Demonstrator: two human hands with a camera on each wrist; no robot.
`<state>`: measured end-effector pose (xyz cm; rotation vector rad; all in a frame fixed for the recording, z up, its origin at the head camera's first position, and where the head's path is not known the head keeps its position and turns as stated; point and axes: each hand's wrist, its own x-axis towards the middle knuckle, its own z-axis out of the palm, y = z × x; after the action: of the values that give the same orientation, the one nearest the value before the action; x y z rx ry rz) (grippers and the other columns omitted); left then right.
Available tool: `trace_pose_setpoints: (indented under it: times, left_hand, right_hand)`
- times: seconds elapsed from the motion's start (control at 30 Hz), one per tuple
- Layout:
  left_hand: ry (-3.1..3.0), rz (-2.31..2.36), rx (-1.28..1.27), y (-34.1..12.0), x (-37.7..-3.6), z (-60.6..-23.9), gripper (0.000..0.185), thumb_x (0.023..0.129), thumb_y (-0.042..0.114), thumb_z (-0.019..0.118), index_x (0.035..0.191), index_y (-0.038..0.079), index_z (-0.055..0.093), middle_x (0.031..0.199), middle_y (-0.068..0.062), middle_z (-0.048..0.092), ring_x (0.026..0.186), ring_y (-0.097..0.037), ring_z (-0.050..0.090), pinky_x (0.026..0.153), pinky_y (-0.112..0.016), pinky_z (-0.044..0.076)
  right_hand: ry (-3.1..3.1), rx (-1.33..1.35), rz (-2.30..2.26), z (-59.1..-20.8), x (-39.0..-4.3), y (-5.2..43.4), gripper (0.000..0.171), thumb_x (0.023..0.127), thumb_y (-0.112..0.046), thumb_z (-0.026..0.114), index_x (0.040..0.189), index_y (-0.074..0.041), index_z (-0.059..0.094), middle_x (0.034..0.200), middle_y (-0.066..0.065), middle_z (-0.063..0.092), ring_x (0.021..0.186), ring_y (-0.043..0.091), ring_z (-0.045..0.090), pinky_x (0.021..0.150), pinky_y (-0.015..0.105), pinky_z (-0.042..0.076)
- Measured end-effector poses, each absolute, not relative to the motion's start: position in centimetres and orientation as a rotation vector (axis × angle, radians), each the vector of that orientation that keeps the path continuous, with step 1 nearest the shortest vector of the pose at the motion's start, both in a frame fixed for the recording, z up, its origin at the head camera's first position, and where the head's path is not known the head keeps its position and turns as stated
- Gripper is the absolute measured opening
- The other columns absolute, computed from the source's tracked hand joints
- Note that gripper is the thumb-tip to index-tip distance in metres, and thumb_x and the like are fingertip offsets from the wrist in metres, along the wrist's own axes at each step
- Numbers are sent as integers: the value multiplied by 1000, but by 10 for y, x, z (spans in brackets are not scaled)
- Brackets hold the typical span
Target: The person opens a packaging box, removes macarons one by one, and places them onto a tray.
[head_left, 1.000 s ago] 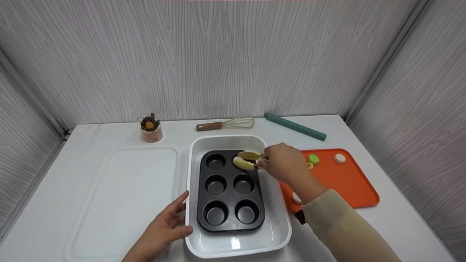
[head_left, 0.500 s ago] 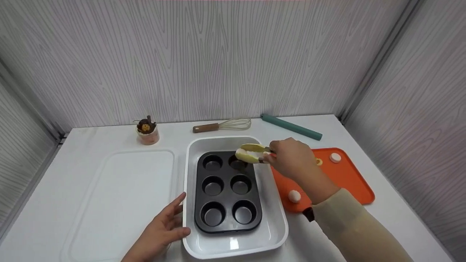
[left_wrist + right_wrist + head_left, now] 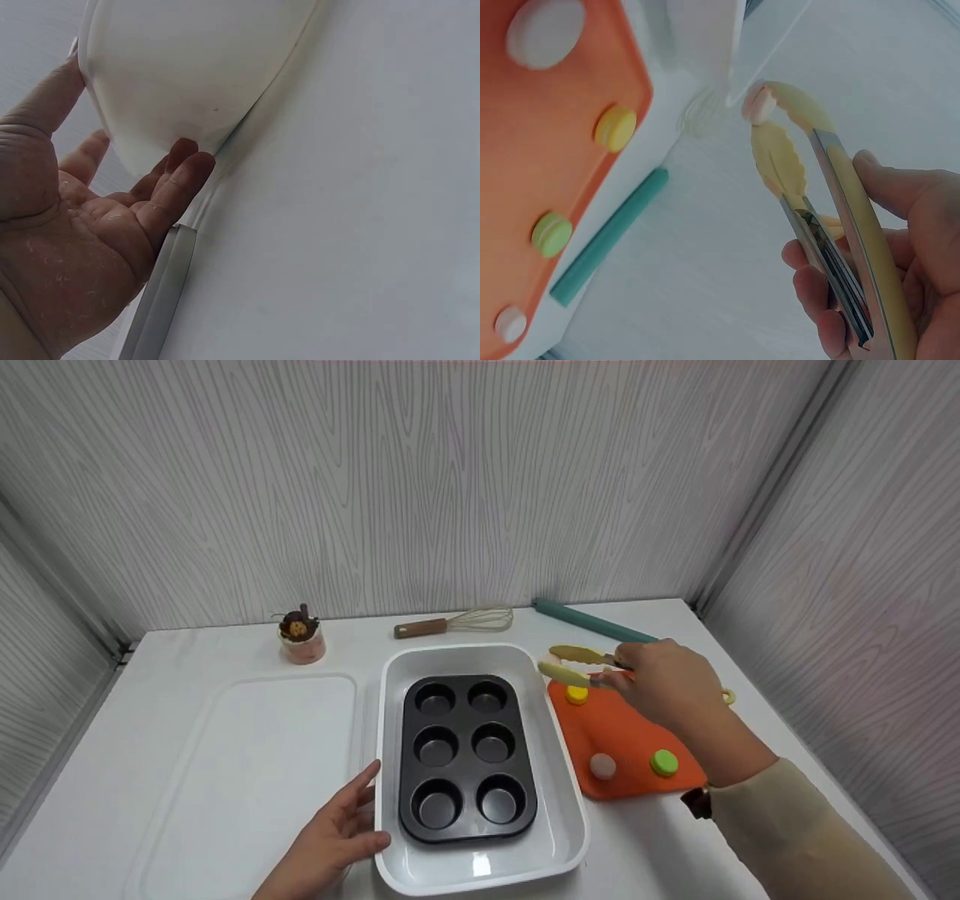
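Observation:
My right hand (image 3: 671, 682) grips yellow-tipped metal tongs (image 3: 859, 240), raised over the back-left part of the orange tray (image 3: 634, 724). Between the tong tips is a pale pink macaron (image 3: 759, 105). On the tray sit a yellow macaron (image 3: 577, 695), a green macaron (image 3: 664, 763) and a pale macaron (image 3: 602, 766). My left hand (image 3: 334, 825) rests its fingertips and thumb against the left side of a white bin (image 3: 551, 855); its fingers (image 3: 184, 180) lie along the outer wall in the left wrist view. Inside the bin lies a dark six-cup muffin tin (image 3: 469, 765).
Along the back lie a whisk (image 3: 457, 622) with a brown handle and a green rolling pin (image 3: 592, 620). A small decorated pot (image 3: 301, 637) stands at the back left. A white tray or lid (image 3: 262, 780) lies left of the bin.
My right hand has lifted the tongs and macaron from the muffin tin's back-right cup and carried them right, over the orange tray. The left hand has stayed at the bin.

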<state>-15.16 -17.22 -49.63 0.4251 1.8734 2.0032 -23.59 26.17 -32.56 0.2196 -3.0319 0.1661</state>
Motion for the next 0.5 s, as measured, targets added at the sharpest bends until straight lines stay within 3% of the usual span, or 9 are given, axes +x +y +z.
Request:
trace_pose_setpoints:
  times: [0.27,0.5]
  left_hand:
    - [1871,2013,421,-172,-152,-497,96,98,4,74,170,7,11,157,-37,32,143,-49,44,100,-36,54]
    - [1843,2028,449,-172,-152,-497,96,98,1,72,170,4,9,157,-38,31,142,-48,45,100,-37,54]
  right_hand:
    - [-3042,123,165,-329,-226,310,31,100,-41,74,97,-11,72,74,1,62,68,22,57,54,36,43]
    - [-3061,37,176,-343,-216,358,44,100,-46,72,114,-4,75,86,8,71,74,27,62,58,45,50]
